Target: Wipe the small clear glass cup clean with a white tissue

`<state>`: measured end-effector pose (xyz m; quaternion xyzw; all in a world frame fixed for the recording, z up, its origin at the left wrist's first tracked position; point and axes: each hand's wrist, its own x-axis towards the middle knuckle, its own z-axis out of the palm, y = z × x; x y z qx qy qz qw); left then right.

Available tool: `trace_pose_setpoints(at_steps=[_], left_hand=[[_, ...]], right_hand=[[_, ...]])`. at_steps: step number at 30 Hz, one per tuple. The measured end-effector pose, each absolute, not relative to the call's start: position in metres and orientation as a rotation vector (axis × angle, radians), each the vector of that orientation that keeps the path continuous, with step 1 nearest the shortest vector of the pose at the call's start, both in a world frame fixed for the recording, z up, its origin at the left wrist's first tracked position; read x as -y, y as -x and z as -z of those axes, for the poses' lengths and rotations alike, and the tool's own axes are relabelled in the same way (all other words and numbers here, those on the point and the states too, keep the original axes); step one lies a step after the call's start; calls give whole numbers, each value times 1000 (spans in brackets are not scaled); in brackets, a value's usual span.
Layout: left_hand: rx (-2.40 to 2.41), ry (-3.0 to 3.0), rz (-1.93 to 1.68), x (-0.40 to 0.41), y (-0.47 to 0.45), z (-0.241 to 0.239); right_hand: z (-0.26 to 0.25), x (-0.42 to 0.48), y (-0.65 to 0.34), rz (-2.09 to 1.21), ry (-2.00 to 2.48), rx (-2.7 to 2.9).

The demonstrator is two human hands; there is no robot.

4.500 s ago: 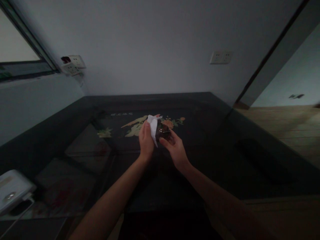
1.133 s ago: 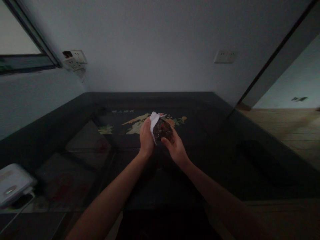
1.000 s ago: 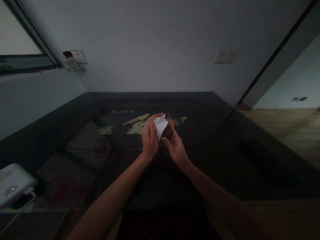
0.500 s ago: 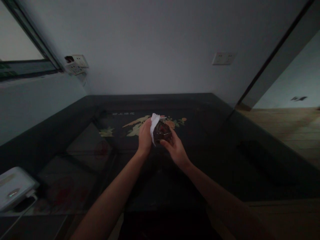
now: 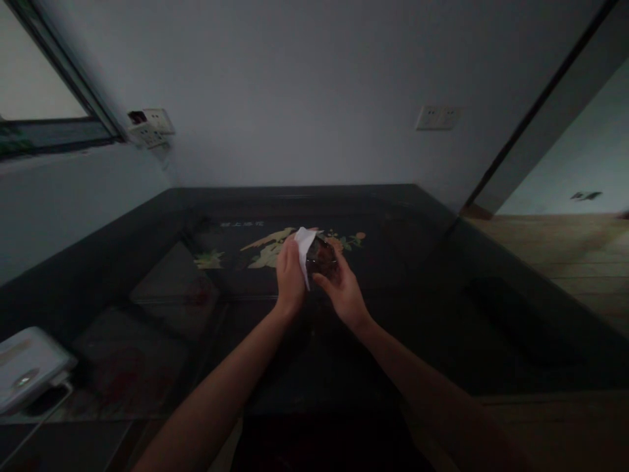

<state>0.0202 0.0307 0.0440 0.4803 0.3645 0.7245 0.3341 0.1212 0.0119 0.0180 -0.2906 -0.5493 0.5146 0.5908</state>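
Tissue (image 5: pixel 304 248) slid off glass (image 5: pixel 323 259) (writing (image 5: pixel 242 224) unreadable).

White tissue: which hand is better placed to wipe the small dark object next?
Left, probably: the left hand holds the white tissue against the small dark object; the right hand only cradles it.

Counted by kind
Two hands: left hand (image 5: pixel 289 283), right hand (image 5: pixel 344 296). One white tissue (image 5: pixel 304 247), one dark glass object (image 5: pixel 323 259), one table (image 5: pixel 417 314), one white device (image 5: pixel 24 367) at eight o'clock. Three sockets: socket pair (image 5: pixel 150 127) at ten, single socket (image 5: pixel 436 117) at one.

Head-worn, forward-down, seemingly close over table (image 5: pixel 393 314)
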Motion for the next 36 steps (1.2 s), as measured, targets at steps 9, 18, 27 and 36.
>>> trace_pose_setpoints(at_steps=[9,18,27,36], left_hand=[[-957,-1594,-1945,-24,-18,-46],[-659,-601,-1438,-46,-8,-50],[-620,-442,-1463,-50,-8,-44],[-727,-406,-1506,-50,-20,-33]], right_hand=[[-19,-11,-121,-1254,688,1193],[-19,-9,-125,-1045,700,1479],[-23,-15,-133,-770,903,1609],[-12,-27,-136,-997,963,1576]])
